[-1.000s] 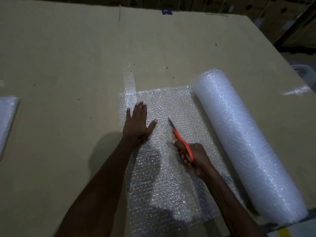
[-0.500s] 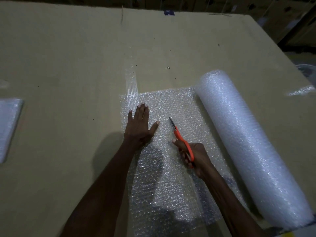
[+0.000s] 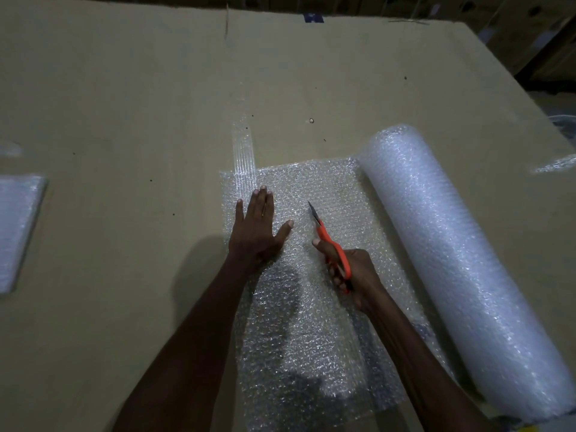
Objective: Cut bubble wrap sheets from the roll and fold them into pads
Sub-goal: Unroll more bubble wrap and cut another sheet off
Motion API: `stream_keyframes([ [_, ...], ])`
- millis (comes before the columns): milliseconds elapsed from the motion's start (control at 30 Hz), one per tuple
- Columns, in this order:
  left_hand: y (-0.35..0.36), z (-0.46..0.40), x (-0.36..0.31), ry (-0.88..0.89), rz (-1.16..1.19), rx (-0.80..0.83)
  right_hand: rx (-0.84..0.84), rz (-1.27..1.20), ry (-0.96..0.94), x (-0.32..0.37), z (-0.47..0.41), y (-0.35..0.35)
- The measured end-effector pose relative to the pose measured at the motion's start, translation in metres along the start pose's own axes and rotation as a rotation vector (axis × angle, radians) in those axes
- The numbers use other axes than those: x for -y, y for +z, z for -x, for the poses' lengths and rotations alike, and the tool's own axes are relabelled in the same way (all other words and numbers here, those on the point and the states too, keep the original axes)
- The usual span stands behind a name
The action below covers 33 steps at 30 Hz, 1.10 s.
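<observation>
Unrolled bubble wrap sheet (image 3: 311,291) lies flat left of the roll (image 3: 461,260), long axis near-to-far. Left hand (image 3: 257,232) presses it, fingers straight; right hand (image 3: 352,272) grips orange scissors (image 3: 330,241) pointing far, between hand and roll.

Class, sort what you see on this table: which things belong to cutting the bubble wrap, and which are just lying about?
In use:
- left hand, flat on the unrolled sheet
- right hand, gripping the orange scissors
- bubble wrap roll

Lying about:
- clear tape strip on the cardboard table top
- pale flat piece at the left edge, possibly a finished pad
- shiny scrap at the right edge
</observation>
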<state>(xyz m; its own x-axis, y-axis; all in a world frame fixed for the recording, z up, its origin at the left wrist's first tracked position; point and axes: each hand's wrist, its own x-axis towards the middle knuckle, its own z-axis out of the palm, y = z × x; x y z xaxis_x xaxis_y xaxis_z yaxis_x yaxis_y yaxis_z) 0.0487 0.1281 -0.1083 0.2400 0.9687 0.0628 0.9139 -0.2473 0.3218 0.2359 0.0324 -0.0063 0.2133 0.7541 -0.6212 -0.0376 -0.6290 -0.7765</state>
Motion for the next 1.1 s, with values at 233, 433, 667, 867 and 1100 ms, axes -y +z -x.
stream_keyframes([
  [233, 0.005, 0.004, 0.005, 0.047, -0.055, -0.065, -0.005, -0.002, -0.018, 0.000, -0.010, 0.003],
  [433, 0.007, 0.005, 0.006, 0.055, -0.075, -0.086, 0.013, 0.017, -0.010, 0.007, -0.013, 0.006],
  [667, 0.008, 0.005, 0.007, 0.063, -0.103, -0.122, 0.011, 0.017, -0.020, 0.005, -0.016, 0.006],
  [867, 0.008, 0.007, 0.006, 0.058, -0.114, -0.130, 0.006, 0.028, -0.022, 0.016, -0.020, 0.012],
  [1100, 0.005, 0.009, 0.005, 0.038, -0.108, -0.087, 0.016, 0.039, -0.020, 0.015, -0.024, 0.010],
])
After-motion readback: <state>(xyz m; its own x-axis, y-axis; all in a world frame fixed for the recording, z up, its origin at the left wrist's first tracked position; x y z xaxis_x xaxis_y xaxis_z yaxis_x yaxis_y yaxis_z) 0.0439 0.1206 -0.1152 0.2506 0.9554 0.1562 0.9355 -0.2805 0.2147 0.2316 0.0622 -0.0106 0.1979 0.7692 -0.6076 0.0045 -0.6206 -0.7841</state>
